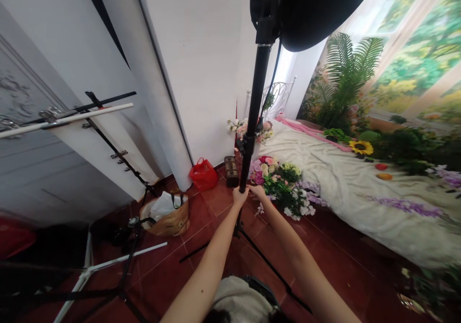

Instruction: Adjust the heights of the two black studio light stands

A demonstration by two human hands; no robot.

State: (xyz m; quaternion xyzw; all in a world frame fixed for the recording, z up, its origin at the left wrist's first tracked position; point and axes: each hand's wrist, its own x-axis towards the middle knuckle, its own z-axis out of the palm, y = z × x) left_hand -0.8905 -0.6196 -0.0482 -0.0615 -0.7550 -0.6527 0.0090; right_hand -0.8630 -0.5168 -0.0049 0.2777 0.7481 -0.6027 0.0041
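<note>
A black light stand (pixel 256 87) rises in front of me, carrying a large black lamp head (pixel 309 10) at its top. Low on the pole, my left hand (pixel 240 197) is closed around it. My right hand (pixel 257 192) reaches the same spot from the other side, its fingers bent against the stand; what exactly they pinch there is too small to make out. Above both hands a locking collar (pixel 246 144) sits on the pole. A cable (pixel 276 68) hangs beside the upper pole. The stand's legs (pixel 268 265) spread over the floor below my arms.
To the right is a bed with a cream blanket (pixel 317 164), with artificial flowers (pixel 281 183) beside it. A red bag (pixel 203 174), a brown case (pixel 231 170) and a woven basket (pixel 173 222) stand on the tiles. Another stand with clamps (pixel 111 145) is at left.
</note>
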